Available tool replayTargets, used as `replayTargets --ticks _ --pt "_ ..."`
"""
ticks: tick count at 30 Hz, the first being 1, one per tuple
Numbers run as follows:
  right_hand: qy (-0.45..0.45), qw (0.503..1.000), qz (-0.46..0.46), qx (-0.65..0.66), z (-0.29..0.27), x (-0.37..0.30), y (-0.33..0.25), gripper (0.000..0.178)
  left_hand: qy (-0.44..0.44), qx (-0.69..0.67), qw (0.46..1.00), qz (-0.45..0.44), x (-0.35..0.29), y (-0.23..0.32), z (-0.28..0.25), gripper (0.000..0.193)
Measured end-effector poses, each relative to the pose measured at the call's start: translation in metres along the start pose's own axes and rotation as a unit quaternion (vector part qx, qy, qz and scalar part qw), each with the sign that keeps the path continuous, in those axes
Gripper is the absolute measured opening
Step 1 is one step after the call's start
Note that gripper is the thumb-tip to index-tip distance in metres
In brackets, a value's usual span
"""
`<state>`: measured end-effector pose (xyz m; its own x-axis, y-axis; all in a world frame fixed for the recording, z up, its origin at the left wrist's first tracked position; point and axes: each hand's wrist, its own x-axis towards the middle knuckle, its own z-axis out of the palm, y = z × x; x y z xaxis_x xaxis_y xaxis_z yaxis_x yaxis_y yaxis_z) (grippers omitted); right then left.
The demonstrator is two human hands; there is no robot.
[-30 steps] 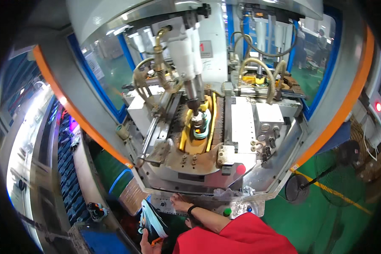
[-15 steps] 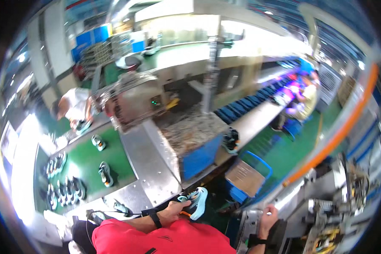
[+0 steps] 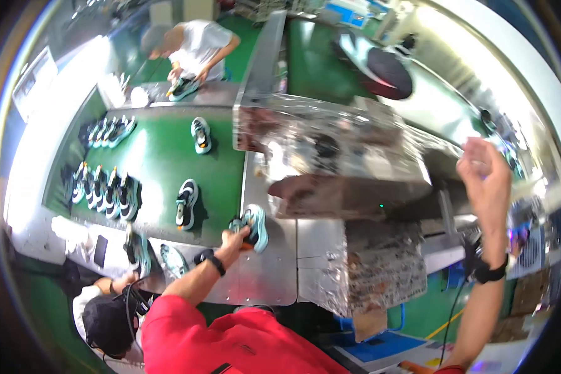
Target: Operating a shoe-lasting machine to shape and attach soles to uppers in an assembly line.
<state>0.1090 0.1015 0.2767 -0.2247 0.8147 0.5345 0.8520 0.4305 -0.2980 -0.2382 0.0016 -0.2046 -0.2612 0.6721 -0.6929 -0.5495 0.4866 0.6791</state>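
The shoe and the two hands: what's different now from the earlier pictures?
The left hand has carried the shoe leftward, from beside the machine to over the metal top. The right hand has left the machine's front and is raised at the right. Unchanged: the left hand's hold on the shoe.

So the belt (image 3: 159,174) sits left of the machine (image 3: 330,162), with two clusters of shoes (image 3: 111,193) on its left side, one behind the other, and two loose shoes (image 3: 186,204) nearer its right edge. The left hand (image 3: 234,240) has another shoe (image 3: 258,230) over the side plate (image 3: 265,274), right hand's (image 3: 484,165) off right of the machine. One co-worker's (image 3: 202,47) behind the belt, another's (image 3: 109,324) front-left.
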Motion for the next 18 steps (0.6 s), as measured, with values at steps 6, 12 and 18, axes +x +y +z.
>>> replayTargets --ticks 6,12,18 --pt "-0.152 0.986 -0.033 -0.059 0.09 0.156 0.012 0.058 0.072 -0.014 0.996 0.056 0.194 0.096 0.01 0.03" --pt "-0.215 0.972 0.03 0.094 0.141 0.205 0.032 0.049 0.243 0.34 0.855 0.306 0.297 0.171 -0.032 0.064" --pt "-0.195 0.978 -0.017 0.071 0.127 0.194 0.036 0.053 0.196 0.465 0.701 0.504 0.236 0.102 0.02 0.058"
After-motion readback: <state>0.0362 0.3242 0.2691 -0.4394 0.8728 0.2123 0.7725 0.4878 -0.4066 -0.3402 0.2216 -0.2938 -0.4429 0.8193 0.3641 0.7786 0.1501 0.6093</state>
